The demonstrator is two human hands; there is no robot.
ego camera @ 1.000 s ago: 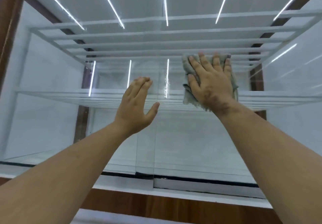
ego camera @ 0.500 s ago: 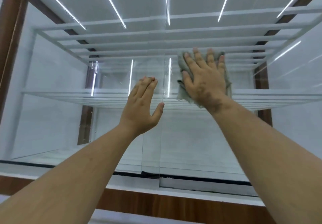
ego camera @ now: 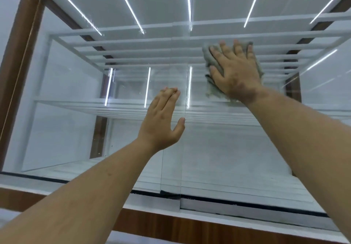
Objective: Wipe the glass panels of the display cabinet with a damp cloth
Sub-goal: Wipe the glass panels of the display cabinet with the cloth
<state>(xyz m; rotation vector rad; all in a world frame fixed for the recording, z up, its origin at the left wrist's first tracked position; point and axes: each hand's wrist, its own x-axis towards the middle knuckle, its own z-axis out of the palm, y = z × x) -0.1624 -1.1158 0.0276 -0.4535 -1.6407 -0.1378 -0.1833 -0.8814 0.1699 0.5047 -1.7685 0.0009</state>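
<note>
There is one head-worn camera only, close to the cabinet's glass front (ego camera: 218,158), tilted upward at arm's reach, with the wooden frame (ego camera: 20,57) at the left and bottom edges.

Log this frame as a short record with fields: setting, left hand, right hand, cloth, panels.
setting: wood-framed display cabinet with white shelves
left hand: left hand flat, fingers straight, on the left glass panel, holding nothing
right hand: right hand spread, pressing the cloth on the right glass panel
cloth: crumpled grey-green cloth, under the right palm
panels: overlap at centre
</note>
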